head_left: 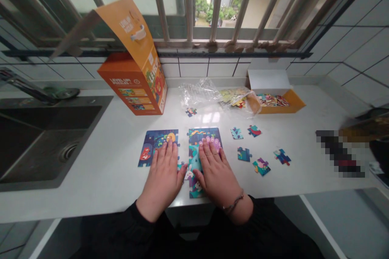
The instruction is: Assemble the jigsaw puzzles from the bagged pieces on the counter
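Note:
My left hand [164, 172] lies flat, fingers stretched out, over a joined section of jigsaw puzzle [147, 151] with a dark blue scene. Beside it, my right hand [215, 166] rests flat on a second joined puzzle section [196, 132], which shows a teal animal, pink round shapes and a white rabbit. A narrow gap of white counter separates the two sections at the top; lower down, my hands partly cover their edges. Several loose puzzle pieces lie to the right, among them a teal one [244, 154], a colourful one [261, 166] and a dark blue one [282, 156].
An orange puzzle box [133, 85] stands with its lid raised. Behind the puzzle lie a crumpled clear bag [200, 92], a bag of pieces [232, 98] and a small open box [296, 105] holding more pieces. The sink [57, 145] is at left, a barred window behind.

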`<control>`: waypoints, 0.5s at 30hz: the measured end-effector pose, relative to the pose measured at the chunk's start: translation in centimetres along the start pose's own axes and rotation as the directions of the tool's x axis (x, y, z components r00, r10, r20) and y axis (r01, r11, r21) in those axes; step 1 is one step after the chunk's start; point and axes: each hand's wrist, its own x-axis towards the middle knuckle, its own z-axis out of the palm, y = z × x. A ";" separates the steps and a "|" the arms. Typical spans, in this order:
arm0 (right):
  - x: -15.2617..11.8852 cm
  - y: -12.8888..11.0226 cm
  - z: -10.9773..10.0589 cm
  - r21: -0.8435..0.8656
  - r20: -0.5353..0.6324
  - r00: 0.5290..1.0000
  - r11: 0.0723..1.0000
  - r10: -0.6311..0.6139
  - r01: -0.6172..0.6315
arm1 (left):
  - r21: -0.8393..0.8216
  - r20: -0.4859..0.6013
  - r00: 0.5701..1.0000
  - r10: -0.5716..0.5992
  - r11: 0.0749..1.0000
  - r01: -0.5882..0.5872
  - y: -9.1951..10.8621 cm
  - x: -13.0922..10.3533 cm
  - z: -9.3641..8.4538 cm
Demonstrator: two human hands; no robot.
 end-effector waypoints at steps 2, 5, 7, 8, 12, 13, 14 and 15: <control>0.2 0.1 0.5 0.012 0.014 1.000 1.000 0.010 -0.010 | -0.004 -0.005 1.000 -0.014 1.000 0.014 0.2 -0.1 0.3; 0.2 0.2 1.0 0.021 0.006 1.000 1.000 0.021 -0.021 | 0.002 -0.007 1.000 -0.016 1.000 0.016 0.2 0.0 0.4; 0.2 0.2 1.1 0.024 0.004 1.000 0.999 0.021 -0.022 | 0.004 -0.004 1.000 -0.020 1.000 0.020 0.2 -0.1 0.5; 0.1 0.2 1.1 0.025 0.005 1.000 0.999 0.021 -0.021 | 0.002 -0.003 1.000 -0.022 1.000 0.022 0.3 -0.2 0.4; 0.2 0.1 0.9 0.028 0.008 1.000 0.999 0.023 -0.024 | 0.013 0.016 1.000 -0.022 1.000 0.022 0.3 0.1 -0.2; 0.2 0.1 0.8 0.027 0.008 1.000 0.999 0.023 -0.023 | 0.016 0.027 0.999 -0.024 1.000 0.024 0.3 0.6 -0.6; 0.1 0.1 0.8 0.025 0.010 1.000 0.999 0.022 -0.022 | 0.014 0.041 0.999 -0.026 1.000 0.026 0.2 1.3 -1.0; 0.1 0.1 0.7 0.024 0.012 1.000 1.000 0.020 -0.020 | 0.005 0.055 0.998 -0.027 1.000 0.026 0.1 2.4 -1.4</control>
